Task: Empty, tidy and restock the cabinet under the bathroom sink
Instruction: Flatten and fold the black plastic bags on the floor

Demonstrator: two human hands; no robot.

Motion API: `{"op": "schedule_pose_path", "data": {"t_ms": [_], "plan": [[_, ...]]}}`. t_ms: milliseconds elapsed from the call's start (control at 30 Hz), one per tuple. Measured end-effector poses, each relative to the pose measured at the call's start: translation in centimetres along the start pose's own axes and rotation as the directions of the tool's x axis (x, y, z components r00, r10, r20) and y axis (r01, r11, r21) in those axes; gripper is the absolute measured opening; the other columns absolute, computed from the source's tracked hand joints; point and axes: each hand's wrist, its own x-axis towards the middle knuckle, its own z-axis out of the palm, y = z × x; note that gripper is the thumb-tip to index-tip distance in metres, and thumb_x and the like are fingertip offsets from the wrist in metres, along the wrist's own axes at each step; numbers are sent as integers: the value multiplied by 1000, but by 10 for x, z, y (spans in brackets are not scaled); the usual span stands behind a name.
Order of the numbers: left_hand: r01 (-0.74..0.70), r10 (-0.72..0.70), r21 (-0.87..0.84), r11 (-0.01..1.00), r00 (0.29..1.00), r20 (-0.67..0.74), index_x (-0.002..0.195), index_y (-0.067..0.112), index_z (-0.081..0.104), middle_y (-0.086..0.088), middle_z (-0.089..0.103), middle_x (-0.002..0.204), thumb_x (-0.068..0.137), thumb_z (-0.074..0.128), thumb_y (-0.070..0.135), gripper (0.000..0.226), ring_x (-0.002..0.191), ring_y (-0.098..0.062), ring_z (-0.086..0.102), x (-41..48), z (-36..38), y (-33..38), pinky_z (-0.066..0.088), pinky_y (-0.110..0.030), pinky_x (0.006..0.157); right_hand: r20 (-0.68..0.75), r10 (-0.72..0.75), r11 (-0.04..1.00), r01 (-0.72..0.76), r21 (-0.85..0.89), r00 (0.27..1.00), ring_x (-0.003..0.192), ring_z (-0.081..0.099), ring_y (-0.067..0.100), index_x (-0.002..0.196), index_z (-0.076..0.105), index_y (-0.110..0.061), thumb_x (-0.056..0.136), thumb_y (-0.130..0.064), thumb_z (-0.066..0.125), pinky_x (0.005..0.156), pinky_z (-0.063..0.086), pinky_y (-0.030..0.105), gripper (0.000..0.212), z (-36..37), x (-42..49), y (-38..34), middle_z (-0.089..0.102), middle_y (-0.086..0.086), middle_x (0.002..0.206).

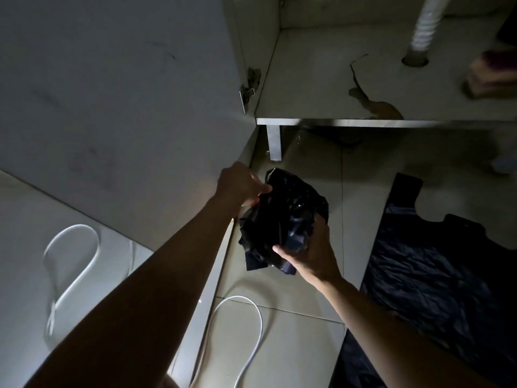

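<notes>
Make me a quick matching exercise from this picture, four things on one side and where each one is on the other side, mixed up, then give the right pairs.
Things
1. crumpled black bag
2. flat black bag
3. white cable
4. corrugated drain hose

Places
A. looped on the floor tiles, near the person
B. held between the left hand and the right hand
C. going down through a hole in the cabinet floor
D. spread out on the floor at the right

Pairs: 1-B, 2-D, 3-A, 4-C
</notes>
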Motion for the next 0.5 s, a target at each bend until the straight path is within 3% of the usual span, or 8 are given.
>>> {"op": "schedule_pose_path", "data": {"t_ms": [33, 100, 167, 300, 367, 500], "plan": [[1, -1, 8, 1000, 1000, -20, 87, 8, 74, -8, 74, 84, 77, 80, 45, 39, 80, -23, 71, 2, -7, 4, 54, -28, 76, 49, 19, 997, -16, -69, 999, 132, 47, 16, 145, 33, -27, 60, -65, 84, 104, 49, 35, 105, -1, 1, 0, 40, -1, 146], [24, -22, 32, 999, 999, -46, 92, 5, 72, -11, 72, 86, 77, 80, 45, 44, 83, -25, 71, 6, -22, 11, 49, -26, 66, 181, 76, 915, 4, -404, 981, 127, 50, 25, 140, 36, -23, 70, -65, 74, 100, 49, 41, 90, -7, 0, -4, 42, 4, 143], [54, -53, 44, 998, 998, -20, 96, 3, 71, -11, 73, 88, 78, 79, 39, 42, 82, -24, 72, 9, -36, 19, 51, -26, 63, 280, 122, 862, 38, -505, 952, 128, 50, 24, 141, 34, -24, 80, -60, 69, 101, 47, 38, 79, -15, -3, -13, 41, 3, 145], [76, -81, 86, 993, 995, 55, 96, 4, 71, -6, 75, 84, 78, 81, 41, 42, 75, -17, 72, 8, -57, 33, 56, -26, 65, 340, 121, 945, -4, -327, 932, 126, 51, 10, 134, 35, -33, 72, -61, 78, 101, 44, 29, 80, -37, -7, -53, 47, -13, 135], [91, -93, 47, 995, 994, 57, 99, 3, 70, -8, 75, 83, 71, 86, 40, 50, 75, -20, 73, 8, -60, 36, 60, -31, 76, 355, 68, 983, -1, -186, 932, 116, 53, -2, 127, 32, -39, 59, -63, 85, 98, 46, 27, 90, -46, -10, -77, 46, -25, 124], [88, -93, 89, 992, 994, 52, 105, 0, 69, -12, 74, 92, 62, 89, 49, 67, 81, -25, 72, 0, -64, 41, 59, -31, 78, 311, 37, 995, -6, -100, 950, 108, 54, 1, 119, 30, -38, 52, -70, 86, 92, 53, 29, 93, -49, -10, -107, 44, -13, 121]]}}
